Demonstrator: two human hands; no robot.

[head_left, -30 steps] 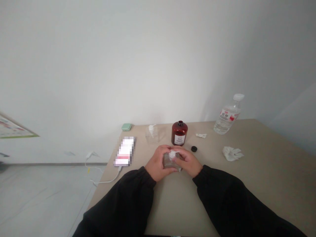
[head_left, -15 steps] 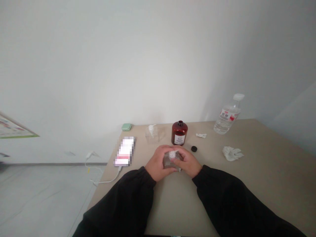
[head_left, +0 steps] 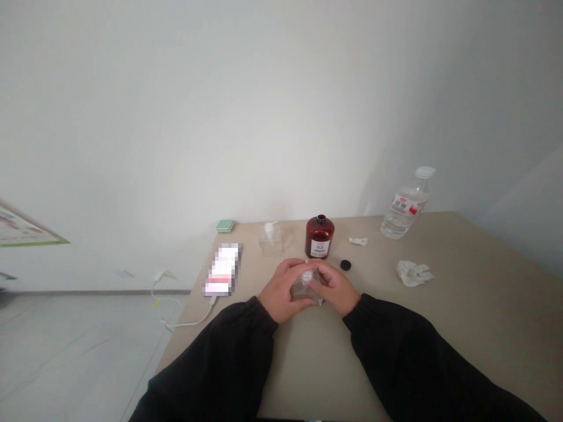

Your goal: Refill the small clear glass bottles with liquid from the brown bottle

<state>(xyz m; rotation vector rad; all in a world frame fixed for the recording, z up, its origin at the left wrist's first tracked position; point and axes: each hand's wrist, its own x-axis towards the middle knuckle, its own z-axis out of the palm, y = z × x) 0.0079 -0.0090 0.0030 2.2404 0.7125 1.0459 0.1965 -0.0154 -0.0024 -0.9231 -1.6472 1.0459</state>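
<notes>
Both my hands close around a clear square pump bottle [head_left: 302, 291] in the middle of the tabletop. My left hand [head_left: 281, 290] wraps its left side, and my right hand [head_left: 335, 287] holds its right side, with fingers reaching toward the white pump head [head_left: 307, 276]. The pump's nozzle is hidden at this angle. Just beyond my fingers stands an amber bottle [head_left: 319, 237] with a white label and no cap on its neck. A small black cap [head_left: 345, 265] lies to the right of it.
A second clear pump bottle [head_left: 271, 239] stands at the back. Further left are a pixelated phone [head_left: 222, 269] on a white cable [head_left: 189, 322] and a green case [head_left: 226, 226]. To the right are a water bottle [head_left: 405, 211], a small white tube [head_left: 358, 241] and crumpled tissue [head_left: 413, 273].
The pump head has turned between my fingers, and its nozzle no longer shows. My hands stay in nearly the same place on the bottle.
</notes>
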